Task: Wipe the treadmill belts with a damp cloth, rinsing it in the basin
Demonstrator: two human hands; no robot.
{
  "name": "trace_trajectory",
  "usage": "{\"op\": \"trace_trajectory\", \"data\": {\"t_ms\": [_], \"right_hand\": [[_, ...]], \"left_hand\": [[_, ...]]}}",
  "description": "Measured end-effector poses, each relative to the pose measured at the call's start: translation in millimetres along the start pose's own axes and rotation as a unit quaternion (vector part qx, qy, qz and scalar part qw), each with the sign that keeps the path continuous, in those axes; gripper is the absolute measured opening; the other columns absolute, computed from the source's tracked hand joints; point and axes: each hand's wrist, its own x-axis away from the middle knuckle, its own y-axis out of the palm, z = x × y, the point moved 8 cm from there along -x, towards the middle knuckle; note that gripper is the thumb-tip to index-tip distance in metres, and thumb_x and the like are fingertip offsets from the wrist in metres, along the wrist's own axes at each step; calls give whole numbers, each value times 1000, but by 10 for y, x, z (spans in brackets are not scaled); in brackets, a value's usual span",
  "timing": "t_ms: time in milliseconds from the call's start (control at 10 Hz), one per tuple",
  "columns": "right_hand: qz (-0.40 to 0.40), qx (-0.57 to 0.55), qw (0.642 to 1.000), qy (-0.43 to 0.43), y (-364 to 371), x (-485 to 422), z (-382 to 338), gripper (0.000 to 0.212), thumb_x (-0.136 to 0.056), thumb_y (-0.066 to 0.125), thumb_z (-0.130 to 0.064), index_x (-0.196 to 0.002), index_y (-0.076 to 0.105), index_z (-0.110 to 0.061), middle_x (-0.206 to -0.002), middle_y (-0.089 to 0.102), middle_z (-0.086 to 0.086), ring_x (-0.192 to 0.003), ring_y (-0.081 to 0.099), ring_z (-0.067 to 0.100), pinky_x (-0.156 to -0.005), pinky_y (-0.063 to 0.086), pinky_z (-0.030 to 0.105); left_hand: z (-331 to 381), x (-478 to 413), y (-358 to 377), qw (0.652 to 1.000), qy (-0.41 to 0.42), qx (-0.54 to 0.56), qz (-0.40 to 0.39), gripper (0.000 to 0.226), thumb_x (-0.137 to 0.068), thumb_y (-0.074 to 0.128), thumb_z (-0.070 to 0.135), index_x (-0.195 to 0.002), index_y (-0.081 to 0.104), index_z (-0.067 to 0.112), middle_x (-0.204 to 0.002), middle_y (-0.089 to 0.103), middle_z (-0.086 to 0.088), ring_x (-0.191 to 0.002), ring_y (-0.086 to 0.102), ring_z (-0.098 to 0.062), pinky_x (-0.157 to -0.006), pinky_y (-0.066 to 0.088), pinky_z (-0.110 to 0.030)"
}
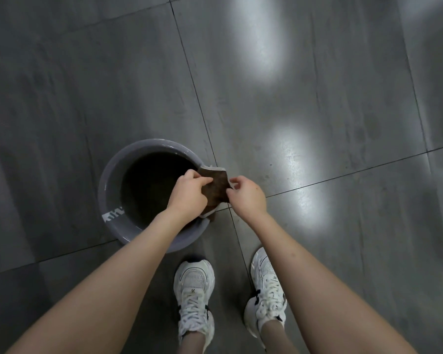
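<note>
A brown cloth (217, 186) with a pale underside hangs over the right rim of a grey round basin (113, 175) that stands on the floor. My left hand (188, 194) grips the cloth's left side above the basin's dark inside. On the cloth's right edge my right hand (246, 194) pinches it with curled fingers, just outside the rim. The lower part of the cloth is hidden behind my left hand. No treadmill belt is in view.
Dark grey floor tiles (317, 123) with thin joints and bright light reflections surround the basin. My two feet in white sneakers (193, 297) stand just below the basin, near the bottom of the view.
</note>
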Motion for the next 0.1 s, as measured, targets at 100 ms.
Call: {"op": "trace_trajectory", "data": {"t_ms": [100], "right_hand": [[35,-34,999,-15,-461,288,-60,27,-89,55,-19,-115,63,-15,-114,65,3,-103,59,20,-84,44,29]], "left_hand": [[126,147,-296,1000,-16,0,17,48,-91,50,5,-136,49,20,-133,43,-5,-121,42,-22,-103,42,-39]]}}
